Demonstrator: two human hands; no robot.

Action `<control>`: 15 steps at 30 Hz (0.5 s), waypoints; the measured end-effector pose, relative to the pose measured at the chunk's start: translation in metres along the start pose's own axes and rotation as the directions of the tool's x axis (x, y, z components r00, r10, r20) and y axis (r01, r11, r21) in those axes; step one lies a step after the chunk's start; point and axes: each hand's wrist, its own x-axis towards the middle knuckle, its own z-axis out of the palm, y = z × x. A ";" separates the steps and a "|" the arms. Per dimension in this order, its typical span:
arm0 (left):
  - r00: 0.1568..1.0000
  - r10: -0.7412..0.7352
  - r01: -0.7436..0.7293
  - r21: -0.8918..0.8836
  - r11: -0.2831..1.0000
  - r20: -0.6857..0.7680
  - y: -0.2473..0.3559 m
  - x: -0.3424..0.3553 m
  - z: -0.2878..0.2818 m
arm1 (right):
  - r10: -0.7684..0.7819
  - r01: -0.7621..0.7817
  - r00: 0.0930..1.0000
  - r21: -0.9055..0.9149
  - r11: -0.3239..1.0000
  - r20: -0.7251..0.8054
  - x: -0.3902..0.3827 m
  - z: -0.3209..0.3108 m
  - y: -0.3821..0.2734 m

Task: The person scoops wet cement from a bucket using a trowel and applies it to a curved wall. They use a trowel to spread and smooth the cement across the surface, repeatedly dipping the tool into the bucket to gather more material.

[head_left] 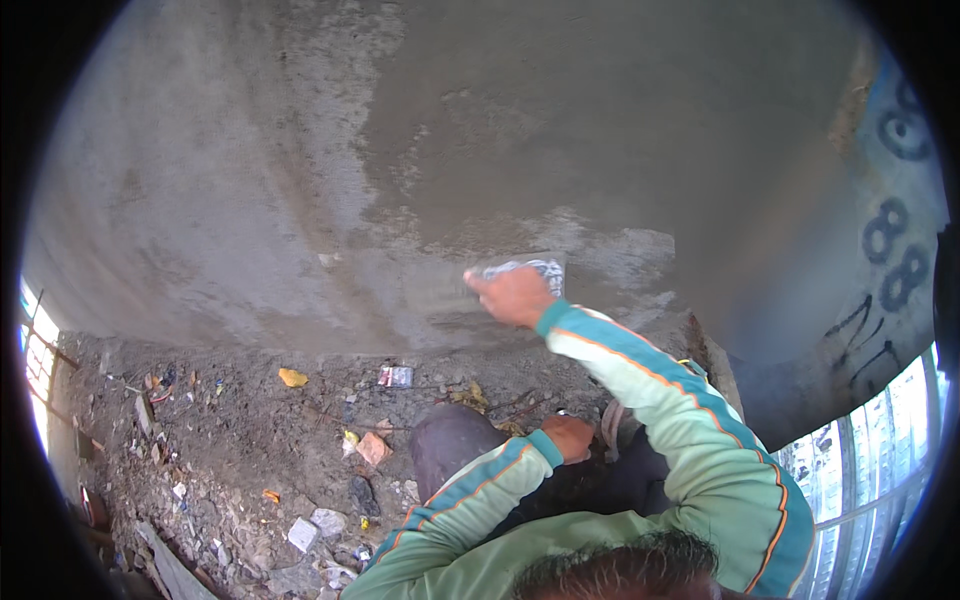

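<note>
Green sleeves with orange and teal stripes are seen nearest, coming up from the lower edge. The left hand (pixel 570 437) is rested low by the knee, fingers curled; whether anything is gripped in it cannot be told. It looks to be set there so the body is steadied while crouching.

Past that hand, the ground (pixel 240 440) is covered with rubble: a yellow scrap (pixel 292 377), a small reddish brick piece (pixel 373 449) and a flat printed packet (pixel 396 376) are scattered to the left of both hands.

Farther out, the right hand (pixel 512 294) is stretched forward and closed on a small flat float (pixel 528 271). The float is pressed flat against the wall (pixel 300 200), low down, just above the ground line. It seems to be held flat so the wet grey plaster (pixel 560 130) can be smoothed. Darker, wetter plaster is spread above and to the right of this hand; paler, drier wall is seen to its left.
</note>
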 end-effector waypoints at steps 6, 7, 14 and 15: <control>0.996 0.064 -0.065 -0.015 0.998 -0.065 0.006 -0.010 -0.018 | 0.253 -0.054 0.421 0.254 0.966 -0.871 -0.088 -0.214 0.154; 0.990 0.081 -0.084 -0.016 0.996 -0.115 0.005 -0.009 -0.016 | 0.538 0.025 0.381 0.590 0.807 -0.752 -0.110 -0.238 0.184; 0.978 0.117 -0.128 -0.057 0.990 -0.172 0.029 -0.021 -0.036 | 0.839 0.293 0.254 0.865 0.408 -0.482 -0.172 -0.246 0.289; 0.982 0.104 -0.115 -0.060 0.992 -0.157 0.029 -0.022 -0.038 | 0.829 0.245 0.249 0.861 0.447 -0.501 -0.153 -0.226 0.268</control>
